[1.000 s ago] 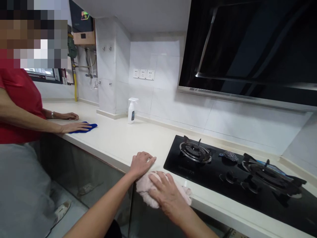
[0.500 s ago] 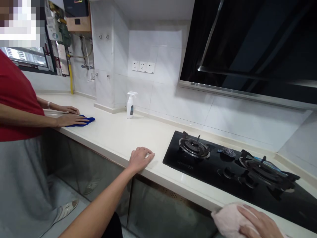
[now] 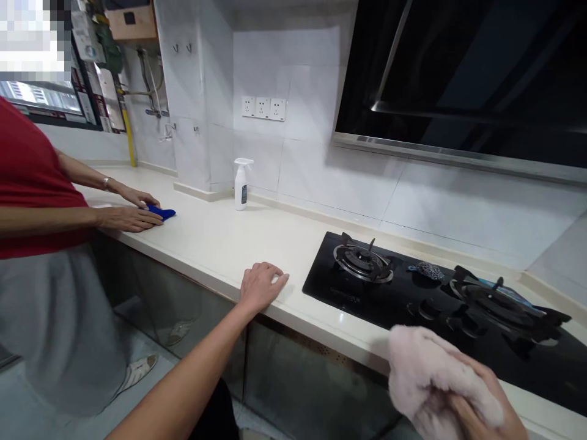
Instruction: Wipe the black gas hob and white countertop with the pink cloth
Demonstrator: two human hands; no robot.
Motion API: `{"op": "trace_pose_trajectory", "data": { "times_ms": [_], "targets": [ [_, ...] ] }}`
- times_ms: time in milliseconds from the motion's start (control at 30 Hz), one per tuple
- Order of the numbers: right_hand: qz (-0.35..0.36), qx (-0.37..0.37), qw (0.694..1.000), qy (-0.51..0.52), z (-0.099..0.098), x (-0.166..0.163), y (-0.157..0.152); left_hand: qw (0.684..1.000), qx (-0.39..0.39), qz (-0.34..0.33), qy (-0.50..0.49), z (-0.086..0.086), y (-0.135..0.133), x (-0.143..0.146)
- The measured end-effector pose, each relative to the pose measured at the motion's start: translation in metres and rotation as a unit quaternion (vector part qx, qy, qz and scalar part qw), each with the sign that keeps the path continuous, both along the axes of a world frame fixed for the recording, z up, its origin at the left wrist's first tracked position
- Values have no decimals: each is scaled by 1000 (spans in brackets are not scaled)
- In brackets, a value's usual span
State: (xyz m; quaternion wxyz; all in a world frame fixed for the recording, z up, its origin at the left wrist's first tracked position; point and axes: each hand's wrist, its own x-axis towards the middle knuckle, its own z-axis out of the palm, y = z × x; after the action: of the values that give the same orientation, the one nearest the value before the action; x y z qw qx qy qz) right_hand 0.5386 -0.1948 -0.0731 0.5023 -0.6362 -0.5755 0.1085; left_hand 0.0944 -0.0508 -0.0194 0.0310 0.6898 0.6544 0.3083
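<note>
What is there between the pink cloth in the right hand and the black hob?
Nothing visible. The right hand grips the pink cloth at the front edge of the counter, and the cloth already overlaps the near edge of the hob. The scrubber lies farther back, between the burners.

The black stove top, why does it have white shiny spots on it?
In the head view, the glossy black gas hob mirrors the room light as small white glints near its front edge; the range hood above shines in streaks too. The pink cloth in the right hand looks soft and slightly blurred.
</note>
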Motion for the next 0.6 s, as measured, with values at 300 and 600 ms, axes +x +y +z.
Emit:
{"op": "trace_pose_trajectory", "data": {
  "times_ms": [300, 600],
  "targets": [
    [281, -122, 868, 391, 116, -171, 84, 999, 10, 19, 23, -4, 5, 0],
    [127, 25, 987, -93, 64, -112, 144, 998, 10, 16, -57, -5, 6, -5]
  ]
}}
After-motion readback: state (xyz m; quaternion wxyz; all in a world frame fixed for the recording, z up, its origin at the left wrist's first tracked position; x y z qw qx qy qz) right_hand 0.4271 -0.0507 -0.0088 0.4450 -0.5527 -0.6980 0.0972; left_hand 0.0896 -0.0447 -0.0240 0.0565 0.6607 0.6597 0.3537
